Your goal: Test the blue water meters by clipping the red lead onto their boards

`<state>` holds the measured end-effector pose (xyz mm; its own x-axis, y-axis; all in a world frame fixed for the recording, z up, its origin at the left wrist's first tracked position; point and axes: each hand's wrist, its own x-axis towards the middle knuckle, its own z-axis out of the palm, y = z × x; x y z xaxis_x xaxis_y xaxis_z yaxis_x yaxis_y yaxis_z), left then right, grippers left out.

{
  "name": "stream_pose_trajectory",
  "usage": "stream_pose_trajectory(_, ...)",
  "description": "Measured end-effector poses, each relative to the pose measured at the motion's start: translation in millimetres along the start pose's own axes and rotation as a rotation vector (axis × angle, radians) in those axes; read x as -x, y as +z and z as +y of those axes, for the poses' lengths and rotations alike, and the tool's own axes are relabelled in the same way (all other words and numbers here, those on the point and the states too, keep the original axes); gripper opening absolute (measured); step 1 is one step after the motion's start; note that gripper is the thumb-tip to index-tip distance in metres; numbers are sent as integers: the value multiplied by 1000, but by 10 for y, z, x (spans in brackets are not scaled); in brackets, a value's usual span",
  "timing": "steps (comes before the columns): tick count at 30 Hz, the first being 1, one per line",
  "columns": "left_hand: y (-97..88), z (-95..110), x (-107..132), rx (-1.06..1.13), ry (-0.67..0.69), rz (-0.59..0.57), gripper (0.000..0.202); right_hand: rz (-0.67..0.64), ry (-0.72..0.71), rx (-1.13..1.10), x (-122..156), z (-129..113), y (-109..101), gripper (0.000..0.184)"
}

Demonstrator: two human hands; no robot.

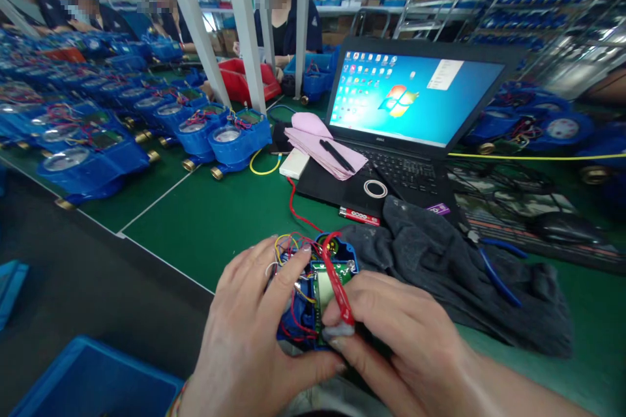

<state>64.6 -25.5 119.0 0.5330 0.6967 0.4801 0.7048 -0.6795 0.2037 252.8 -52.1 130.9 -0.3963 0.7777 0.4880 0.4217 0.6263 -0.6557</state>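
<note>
We held: one blue meter (295, 316), left hand (252, 316) clasping its side; one red cable (338, 287), right hand (396, 322) pinching, apparently probing; next needed, seemingly, steady aim

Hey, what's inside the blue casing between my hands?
A green circuit board with a pale display, plus coloured wires. Your left hand and right hand cover parts, so what's beneath them can't be seen.

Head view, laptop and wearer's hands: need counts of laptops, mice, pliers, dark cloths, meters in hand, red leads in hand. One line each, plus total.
Laptop: 1
Mouse: 1
Pliers: 1
Dark cloth: 1
Meter, under left hand: 1
Red lead, in right hand: 1
Total: 6
</note>
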Motion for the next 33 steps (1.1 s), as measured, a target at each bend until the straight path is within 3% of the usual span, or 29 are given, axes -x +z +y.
stream_pose_trajectory(12, -13, 10, -30, -18, 30, 43, 68, 30, -95, 32, 43, 40, 47, 7)
stream_pose_trajectory(27, -36, 41, 21, 14, -15, -34, 83, -29, 182, -45, -42, -12, -72, 7)
stream_pose_trajectory(33, -19, 20, 10, 36, -21, -26, 82, -47, 62, -24, -61, 10, -78, 9)
